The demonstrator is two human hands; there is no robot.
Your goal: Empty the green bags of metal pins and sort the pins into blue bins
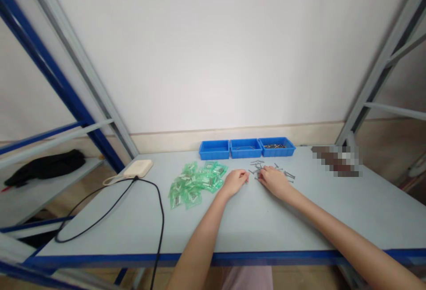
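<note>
My left hand [235,180] rests on the grey table [133,223] with its fingers curled together, just right of a heap of small green plastic bags [196,182]. My right hand [273,180] lies close beside it, fingers pinched at the edge of a scatter of several metal screws [270,168]. What either hand's fingertips hold is too small to make out. The two hands almost touch.
Three blue trays [246,148] stand in a row at the back of the table; the right one holds screws. A beige flat device [138,168] with a black cable [159,219] lies at the left. Metal rack posts flank the table. A black cloth [46,166] lies on the left shelf.
</note>
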